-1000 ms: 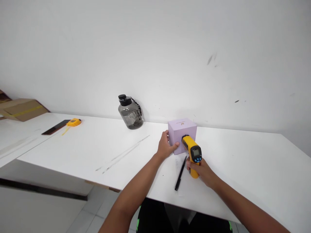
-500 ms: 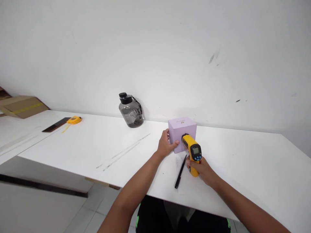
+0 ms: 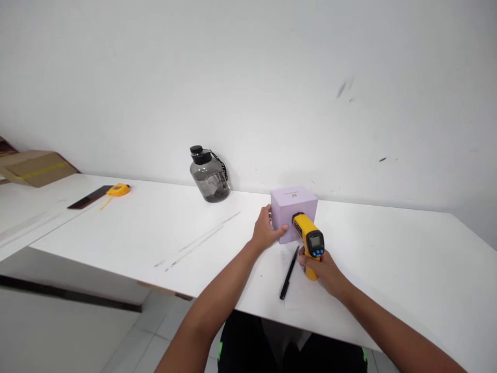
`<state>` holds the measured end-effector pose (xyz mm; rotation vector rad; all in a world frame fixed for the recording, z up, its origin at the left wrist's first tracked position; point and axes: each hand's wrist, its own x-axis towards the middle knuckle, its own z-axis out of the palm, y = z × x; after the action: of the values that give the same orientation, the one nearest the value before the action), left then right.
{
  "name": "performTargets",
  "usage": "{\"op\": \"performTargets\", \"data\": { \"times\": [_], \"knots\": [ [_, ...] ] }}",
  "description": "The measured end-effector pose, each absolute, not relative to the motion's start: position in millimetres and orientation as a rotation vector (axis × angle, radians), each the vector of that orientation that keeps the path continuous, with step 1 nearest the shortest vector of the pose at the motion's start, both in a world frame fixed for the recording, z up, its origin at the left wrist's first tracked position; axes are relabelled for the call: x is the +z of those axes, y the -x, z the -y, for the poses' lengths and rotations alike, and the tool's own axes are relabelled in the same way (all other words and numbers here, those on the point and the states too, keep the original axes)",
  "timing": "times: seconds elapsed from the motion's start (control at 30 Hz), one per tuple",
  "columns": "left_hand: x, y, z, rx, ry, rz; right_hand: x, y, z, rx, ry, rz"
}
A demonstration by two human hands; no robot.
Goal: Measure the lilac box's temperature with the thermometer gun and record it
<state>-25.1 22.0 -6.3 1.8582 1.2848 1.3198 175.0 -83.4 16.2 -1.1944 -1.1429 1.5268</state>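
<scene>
A lilac cube-shaped box (image 3: 294,198) with a small gold mark on its top stands on the white table. My left hand (image 3: 266,230) grips its left side, the thumb across the front face and the other fingers partly hidden along the side. In my right hand (image 3: 324,270) is a yellow and black infrared thermometer (image 3: 308,229), held by its handle. Its nose points at the front face of the box, right up against it or very close. The small grey screen and blue buttons face me. A black pen (image 3: 289,273) lies just left of the thermometer's handle.
A grey translucent water jug (image 3: 212,178) with a black lid stands near the wall. Farther left lie a yellow tape measure (image 3: 118,189), a dark flat rectangular thing (image 3: 89,197) and a cardboard box (image 3: 39,168). The white table's (image 3: 368,321) front edge runs above my lap.
The view has shifted very slightly. The box has turned a little under my left hand; the thermometer stays at its front face in my right hand.
</scene>
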Motion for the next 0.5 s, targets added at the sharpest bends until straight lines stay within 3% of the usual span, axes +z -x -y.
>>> {"op": "performTargets", "data": {
  "times": [0.5],
  "knots": [
    [-3.7, 24.5, -20.2, 1.31, -1.863, -1.278, 12.4, -175.9, 82.2, 1.549, 1.169, 1.129]
  ]
}}
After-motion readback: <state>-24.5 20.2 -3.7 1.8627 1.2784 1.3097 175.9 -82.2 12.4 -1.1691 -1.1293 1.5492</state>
